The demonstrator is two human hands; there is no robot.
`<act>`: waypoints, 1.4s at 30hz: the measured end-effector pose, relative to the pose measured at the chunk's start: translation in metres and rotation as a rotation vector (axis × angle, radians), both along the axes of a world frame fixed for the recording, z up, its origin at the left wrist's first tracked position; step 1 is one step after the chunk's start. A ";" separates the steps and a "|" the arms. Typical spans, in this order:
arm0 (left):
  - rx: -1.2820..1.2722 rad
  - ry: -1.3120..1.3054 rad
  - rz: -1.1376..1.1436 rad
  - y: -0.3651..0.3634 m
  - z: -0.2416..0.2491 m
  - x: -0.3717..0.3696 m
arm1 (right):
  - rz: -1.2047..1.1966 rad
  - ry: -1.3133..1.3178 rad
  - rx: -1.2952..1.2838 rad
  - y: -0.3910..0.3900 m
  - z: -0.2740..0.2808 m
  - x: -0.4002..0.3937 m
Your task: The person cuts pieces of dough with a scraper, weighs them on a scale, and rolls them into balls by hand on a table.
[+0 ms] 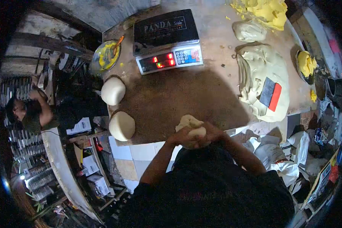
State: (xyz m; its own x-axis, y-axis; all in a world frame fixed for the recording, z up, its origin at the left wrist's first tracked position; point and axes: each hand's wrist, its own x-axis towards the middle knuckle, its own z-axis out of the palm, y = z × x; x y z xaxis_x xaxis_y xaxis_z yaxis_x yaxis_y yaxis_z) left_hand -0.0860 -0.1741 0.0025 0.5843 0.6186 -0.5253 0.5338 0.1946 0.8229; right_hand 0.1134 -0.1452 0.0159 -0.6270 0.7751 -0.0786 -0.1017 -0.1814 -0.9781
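Observation:
At the table's near edge, my left hand (183,136) and my right hand (213,133) are both closed around a piece of dough (190,122), which bulges out between them. Its underside is hidden by my fingers. To the left, two smooth dough balls (113,91) rest along the table's left edge, one nearer to me than the other. Over on the right lies a large soft slab of dough (264,68), with a red-handled dough scraper (270,94) flat on top of it.
A scale (167,38) with a black top and lit red digits stands at the back. A bowl with yellow paste (108,57) sits at the left. Yellow fat (264,13) and a smaller dough lump (250,31) lie far right. Another person (30,106) is at the left.

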 end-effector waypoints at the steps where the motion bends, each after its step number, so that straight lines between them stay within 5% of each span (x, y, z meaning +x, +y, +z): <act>1: 0.019 -0.003 0.018 0.006 0.011 -0.002 | 0.003 -0.007 0.054 -0.002 0.018 -0.004; 3: 0.096 0.006 0.094 0.035 0.051 -0.001 | 0.162 -0.278 0.199 0.029 0.003 0.005; 6: 0.326 -0.047 0.139 0.055 0.118 0.010 | 0.095 -0.255 0.124 0.052 0.062 0.010; 7: 0.429 -0.070 0.135 0.054 0.127 0.012 | 0.069 -0.337 0.329 0.048 0.055 0.018; 9: 0.650 -0.055 0.053 0.045 0.085 0.013 | 0.057 -0.584 0.800 0.037 0.051 0.035; 11: 0.621 0.003 -0.034 0.014 -0.006 0.030 | 0.138 -0.772 0.592 0.014 0.057 0.026; 13: 0.594 0.068 -0.147 -0.019 -0.031 0.042 | 0.267 -0.865 0.400 -0.021 -0.007 0.044; 15: 0.505 0.020 -0.061 -0.009 -0.030 0.042 | 0.330 -0.887 0.248 -0.007 0.001 0.053; 20: 0.130 0.220 0.228 0.145 -0.011 0.030 | 0.119 -0.792 0.221 0.158 -0.014 0.059; 24: 0.106 0.027 0.353 0.220 -0.037 0.045 | -0.197 -0.605 0.153 0.245 -0.049 0.046; 33: 0.271 0.106 0.375 0.084 -0.036 0.027 | -0.080 -0.396 0.053 0.152 -0.068 0.021; 37: 0.549 0.058 0.263 0.145 -0.024 0.007 | -0.482 -0.378 -0.102 0.156 -0.086 0.047; 42: 0.647 0.035 -0.004 0.186 -0.029 0.053 | -0.847 -0.192 -0.175 0.051 -0.101 0.036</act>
